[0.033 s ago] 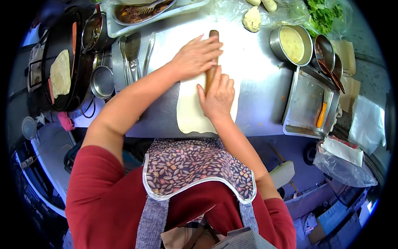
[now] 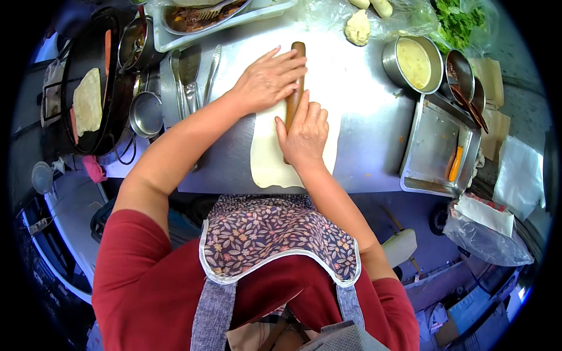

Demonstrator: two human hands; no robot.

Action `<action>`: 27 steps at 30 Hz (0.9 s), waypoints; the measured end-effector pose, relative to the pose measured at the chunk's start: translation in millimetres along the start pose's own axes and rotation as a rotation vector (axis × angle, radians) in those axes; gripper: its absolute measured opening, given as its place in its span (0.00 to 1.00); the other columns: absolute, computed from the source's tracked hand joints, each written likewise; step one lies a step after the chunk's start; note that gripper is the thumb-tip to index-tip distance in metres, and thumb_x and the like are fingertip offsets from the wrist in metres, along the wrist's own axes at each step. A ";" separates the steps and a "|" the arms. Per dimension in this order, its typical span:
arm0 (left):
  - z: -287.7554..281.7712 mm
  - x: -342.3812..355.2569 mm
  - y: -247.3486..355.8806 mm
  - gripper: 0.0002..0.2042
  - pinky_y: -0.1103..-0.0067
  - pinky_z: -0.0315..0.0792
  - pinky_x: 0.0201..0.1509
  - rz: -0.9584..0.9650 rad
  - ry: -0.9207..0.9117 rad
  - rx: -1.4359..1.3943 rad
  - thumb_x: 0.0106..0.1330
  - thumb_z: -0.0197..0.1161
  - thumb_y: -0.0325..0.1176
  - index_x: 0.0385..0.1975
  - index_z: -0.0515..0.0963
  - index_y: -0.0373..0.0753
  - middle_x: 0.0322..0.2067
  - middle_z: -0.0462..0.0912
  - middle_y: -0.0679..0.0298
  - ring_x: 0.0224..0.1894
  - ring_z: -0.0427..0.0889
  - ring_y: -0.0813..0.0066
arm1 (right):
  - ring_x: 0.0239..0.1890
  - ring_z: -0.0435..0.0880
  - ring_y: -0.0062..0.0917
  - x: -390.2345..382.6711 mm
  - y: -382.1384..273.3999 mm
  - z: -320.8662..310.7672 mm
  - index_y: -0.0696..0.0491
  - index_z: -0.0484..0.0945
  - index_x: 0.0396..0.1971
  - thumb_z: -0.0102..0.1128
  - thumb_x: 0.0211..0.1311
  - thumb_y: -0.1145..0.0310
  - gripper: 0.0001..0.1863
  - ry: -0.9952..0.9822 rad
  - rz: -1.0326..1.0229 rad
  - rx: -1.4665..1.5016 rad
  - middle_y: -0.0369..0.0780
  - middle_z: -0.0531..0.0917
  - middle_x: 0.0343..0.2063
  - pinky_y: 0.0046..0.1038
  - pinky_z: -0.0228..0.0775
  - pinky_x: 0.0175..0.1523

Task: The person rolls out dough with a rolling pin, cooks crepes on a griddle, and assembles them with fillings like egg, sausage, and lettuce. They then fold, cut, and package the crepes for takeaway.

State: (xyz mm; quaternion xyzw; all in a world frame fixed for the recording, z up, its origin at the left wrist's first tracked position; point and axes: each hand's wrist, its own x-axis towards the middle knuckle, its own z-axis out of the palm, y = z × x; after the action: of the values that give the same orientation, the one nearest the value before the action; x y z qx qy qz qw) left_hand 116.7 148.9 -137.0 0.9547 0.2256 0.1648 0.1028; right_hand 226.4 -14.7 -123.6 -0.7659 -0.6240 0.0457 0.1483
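Observation:
A brown wooden rolling pin [image 2: 296, 79] lies lengthwise over a pale sheet of dough [image 2: 266, 158] on the metal worktop. Across the pin's far half, my left hand [image 2: 269, 81] rests flat with its fingers stretched out. My right hand [image 2: 307, 137] lies lower on the pin, thumb spread to the left and index finger pointing forward, its other fingers slightly bent. Neither hand is wrapped round the pin. Part of the pin is hidden under my right hand; its near end shows just left of the wrist.
Left are metal utensils [image 2: 190, 93], a small pot [image 2: 146, 114] and a black pan [image 2: 111, 126] holding a flatbread [image 2: 88, 102]. A dough lump [image 2: 357, 28] lies at the back. Right stand a bowl of pale yellow mixture [image 2: 414, 64] and a metal tray [image 2: 424, 158].
The rolling pin has shifted a little to the left over the dough, and both my hands have moved with it. Its near end now shows beside my right wrist.

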 end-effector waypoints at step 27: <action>18.7 -210.4 156.9 0.14 0.66 0.75 0.48 -0.274 0.111 -0.105 0.59 0.72 0.36 0.37 0.74 0.41 0.40 0.75 0.62 0.43 0.78 0.58 | 0.46 0.78 0.42 -1.6 161.0 -60.8 0.50 0.72 0.66 0.64 0.57 0.73 0.33 0.303 -0.226 -0.322 0.48 0.75 0.46 0.43 0.73 0.47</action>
State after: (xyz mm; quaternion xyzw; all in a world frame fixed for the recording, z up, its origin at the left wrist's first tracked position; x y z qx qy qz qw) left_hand 8.2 -88.8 -168.3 0.8978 0.3499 0.2133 0.1616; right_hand 393.2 -55.1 -111.7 -0.7032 -0.6755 -0.1863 0.1204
